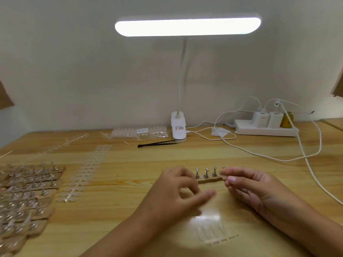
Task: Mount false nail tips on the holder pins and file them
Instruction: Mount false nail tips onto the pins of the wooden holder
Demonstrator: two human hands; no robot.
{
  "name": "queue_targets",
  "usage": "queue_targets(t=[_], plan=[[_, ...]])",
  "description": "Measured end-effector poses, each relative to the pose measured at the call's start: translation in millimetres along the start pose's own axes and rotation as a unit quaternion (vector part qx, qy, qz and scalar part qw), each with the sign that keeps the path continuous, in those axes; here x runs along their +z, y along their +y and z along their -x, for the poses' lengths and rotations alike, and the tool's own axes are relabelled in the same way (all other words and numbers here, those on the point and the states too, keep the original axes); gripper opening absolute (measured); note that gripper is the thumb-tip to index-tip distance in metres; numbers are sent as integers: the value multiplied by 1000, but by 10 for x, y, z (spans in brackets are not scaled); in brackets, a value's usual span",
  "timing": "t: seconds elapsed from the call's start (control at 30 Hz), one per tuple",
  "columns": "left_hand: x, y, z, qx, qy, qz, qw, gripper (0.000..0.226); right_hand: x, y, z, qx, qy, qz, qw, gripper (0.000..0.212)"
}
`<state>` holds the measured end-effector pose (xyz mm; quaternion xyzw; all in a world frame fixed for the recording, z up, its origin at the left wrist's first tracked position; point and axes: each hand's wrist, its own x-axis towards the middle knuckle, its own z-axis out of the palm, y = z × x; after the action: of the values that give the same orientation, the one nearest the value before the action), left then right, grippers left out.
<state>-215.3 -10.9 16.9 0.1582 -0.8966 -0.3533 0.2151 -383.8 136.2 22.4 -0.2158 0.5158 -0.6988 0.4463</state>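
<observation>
Left hand (178, 190) blurred, right hand (250, 184) curled, grips unclear, flanking the brown strip holder (209, 180) with metal pins (206, 173).

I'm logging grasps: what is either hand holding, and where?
The right hand appears to pinch the pin holder at its right end; the blurred left hand covers its left end, grip unclear.

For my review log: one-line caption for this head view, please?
Under a desk lamp, the left hand and right hand flank a holder strip of metal pins.
</observation>
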Motion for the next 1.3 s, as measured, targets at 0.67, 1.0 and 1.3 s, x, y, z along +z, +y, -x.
queue_targets(t=[0.67,1.0,1.3], plan=[[251,-21,-21,-12,-15,27,999,11,115,135,91,-218,8,324,921,19],[288,-48,-98,-31,-25,39,998,22,115,120,91,-223,-20,390,893,17],[307,-23,-109,-36,-23,41,998,13,52,116,94,-227,-44,410,882,19]])
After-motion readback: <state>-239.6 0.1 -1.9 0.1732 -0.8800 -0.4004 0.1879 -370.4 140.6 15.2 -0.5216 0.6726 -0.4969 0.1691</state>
